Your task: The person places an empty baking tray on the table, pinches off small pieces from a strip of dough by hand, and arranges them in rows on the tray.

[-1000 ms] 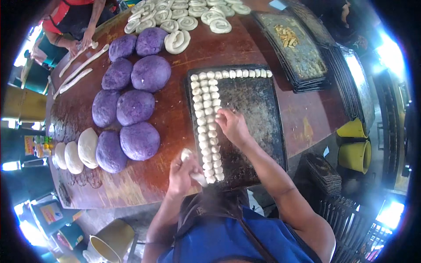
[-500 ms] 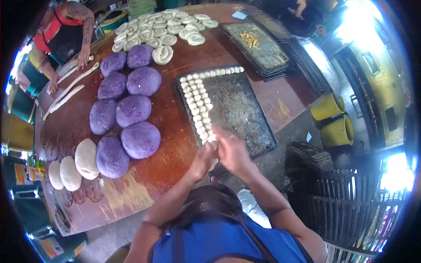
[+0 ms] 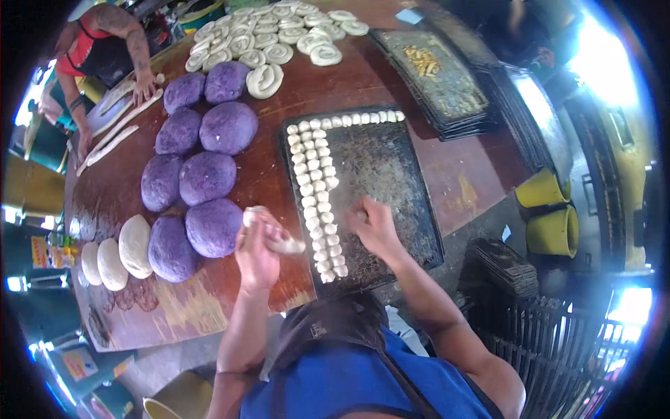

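My left hand (image 3: pixel 258 255) is closed around a short rope of white dough (image 3: pixel 287 246), over the table just left of a dark baking tray (image 3: pixel 384 160). Both ends of the dough stick out of the fist. My right hand (image 3: pixel 377 230) hovers above the tray's bare middle, fingers curled together and partly blurred; what they pinch, if anything, I cannot make out. Small white dough balls (image 3: pixel 321 181) stand in close columns along the tray's left side, and a single row runs along its far edge.
Large purple dough mounds (image 3: pixel 228 128) and white dough loaves (image 3: pixel 136 246) lie to the left. Coiled dough (image 3: pixel 265 42) covers the far end. Across the table a co-worker's hand (image 3: pixel 145 86) presses dough strips (image 3: pixel 112 146). Stacked trays (image 3: pixel 447 87) stand far right, yellow buckets (image 3: pixel 553 230) beyond.
My hands were together at the tray's near left corner and have parted. The left moved left with the dough rope; the right moved over the tray. The near ends of the ball columns now show.
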The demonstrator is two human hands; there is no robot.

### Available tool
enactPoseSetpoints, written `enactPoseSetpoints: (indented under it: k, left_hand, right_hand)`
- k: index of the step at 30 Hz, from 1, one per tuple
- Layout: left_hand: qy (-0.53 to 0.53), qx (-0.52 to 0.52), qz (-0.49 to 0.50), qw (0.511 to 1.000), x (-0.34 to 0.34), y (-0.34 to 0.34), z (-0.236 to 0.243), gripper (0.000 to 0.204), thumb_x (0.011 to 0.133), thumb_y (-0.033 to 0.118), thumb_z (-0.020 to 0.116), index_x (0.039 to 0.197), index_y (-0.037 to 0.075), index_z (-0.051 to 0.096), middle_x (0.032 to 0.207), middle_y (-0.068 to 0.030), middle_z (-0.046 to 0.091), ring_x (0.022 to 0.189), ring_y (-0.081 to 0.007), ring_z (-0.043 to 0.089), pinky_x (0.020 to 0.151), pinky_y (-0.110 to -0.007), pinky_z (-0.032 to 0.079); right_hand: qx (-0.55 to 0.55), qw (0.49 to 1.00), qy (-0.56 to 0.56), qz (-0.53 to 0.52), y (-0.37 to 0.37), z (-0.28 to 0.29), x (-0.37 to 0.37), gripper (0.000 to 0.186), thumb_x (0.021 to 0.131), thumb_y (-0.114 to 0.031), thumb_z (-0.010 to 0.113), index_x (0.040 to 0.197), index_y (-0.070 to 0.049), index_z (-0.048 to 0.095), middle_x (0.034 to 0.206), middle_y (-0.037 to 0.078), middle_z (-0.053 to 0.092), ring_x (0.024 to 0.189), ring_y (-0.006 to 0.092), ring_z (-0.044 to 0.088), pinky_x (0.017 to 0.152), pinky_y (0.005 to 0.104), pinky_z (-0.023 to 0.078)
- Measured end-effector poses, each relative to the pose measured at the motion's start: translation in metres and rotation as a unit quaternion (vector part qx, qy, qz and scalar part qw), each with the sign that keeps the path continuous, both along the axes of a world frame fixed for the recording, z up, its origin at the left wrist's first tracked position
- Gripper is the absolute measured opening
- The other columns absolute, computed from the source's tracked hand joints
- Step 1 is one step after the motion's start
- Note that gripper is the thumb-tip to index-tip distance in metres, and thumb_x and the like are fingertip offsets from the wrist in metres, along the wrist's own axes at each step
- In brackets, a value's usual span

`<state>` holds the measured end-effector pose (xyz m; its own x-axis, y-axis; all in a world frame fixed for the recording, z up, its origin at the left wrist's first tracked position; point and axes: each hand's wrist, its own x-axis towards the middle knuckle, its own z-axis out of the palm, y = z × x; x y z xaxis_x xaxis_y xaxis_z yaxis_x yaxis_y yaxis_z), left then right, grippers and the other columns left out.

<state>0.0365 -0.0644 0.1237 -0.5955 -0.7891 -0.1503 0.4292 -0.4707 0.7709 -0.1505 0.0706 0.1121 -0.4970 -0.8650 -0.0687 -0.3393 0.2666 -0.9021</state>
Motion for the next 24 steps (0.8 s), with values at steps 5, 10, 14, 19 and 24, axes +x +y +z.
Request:
enactPoseSetpoints:
  k: [5, 10, 14, 19, 24]
  left_hand:
    - [-0.211, 0.032, -0.132, 0.968, 0.008, 0.046, -0.016, 0.013, 0.098, 0.016, 0.048, 0.096, 0.005, 0.054, 0.068, -0.0008, 0.052, 0.055, -0.0113, 0.052, 0.053, -0.026, 0.047]
    - [-0.171, 0.059, -0.005, 0.984, 0.009, 0.021, -0.054, 0.024, 0.097, 0.014, 0.047, 0.119, 0.002, 0.049, 0.087, -0.0035, 0.055, 0.071, -0.0131, 0.054, 0.063, -0.029, 0.051]
    - [-0.232, -0.43, -0.124, 0.863, 0.026, 0.054, -0.016, 0.034, 0.092, 0.004, 0.046, 0.126, 0.0, 0.047, 0.103, -0.0072, 0.056, 0.08, -0.0156, 0.058, 0.07, -0.029, 0.051]
    - [-0.108, -0.316, -0.293, 0.896, 0.043, 0.061, -0.013, 0.027, 0.095, 0.011, 0.051, 0.119, -0.001, 0.052, 0.099, -0.0075, 0.059, 0.085, -0.0147, 0.057, 0.075, -0.031, 0.049]
    - [-0.165, -0.212, -0.37, 0.889, 0.029, 0.059, -0.013, 0.024, 0.096, 0.017, 0.055, 0.115, 0.002, 0.058, 0.093, -0.0063, 0.062, 0.084, -0.0132, 0.057, 0.073, -0.03, 0.047]
  right_hand:
    - [-0.014, 0.984, 0.177, -0.01, -0.04, -0.075, -0.031, 0.02, 0.083, -0.014, 0.066, 0.1, -0.003, 0.061, 0.093, 0.019, 0.064, 0.083, 0.0356, 0.065, 0.075, 0.0434, 0.054]
    - [0.062, 0.987, 0.151, 0.009, -0.043, -0.054, -0.026, 0.025, 0.084, -0.009, 0.062, 0.108, -0.002, 0.056, 0.098, 0.022, 0.062, 0.087, 0.0392, 0.064, 0.075, 0.0459, 0.052]
    - [-0.096, 0.987, 0.12, 0.038, 0.025, 0.054, 0.059, 0.026, 0.082, -0.012, 0.068, 0.104, -0.003, 0.059, 0.096, 0.018, 0.063, 0.085, 0.0317, 0.065, 0.071, 0.0422, 0.053]
    - [-0.071, 0.986, 0.144, 0.043, 0.048, 0.081, 0.098, 0.017, 0.085, -0.009, 0.066, 0.1, -0.002, 0.064, 0.093, 0.015, 0.065, 0.079, 0.0252, 0.066, 0.07, 0.0358, 0.053]
    - [-0.107, 0.984, 0.118, -0.08, 0.049, 0.049, 0.107, 0.033, 0.085, -0.008, 0.064, 0.117, -0.002, 0.059, 0.095, 0.016, 0.065, 0.075, 0.0262, 0.066, 0.068, 0.0336, 0.053]
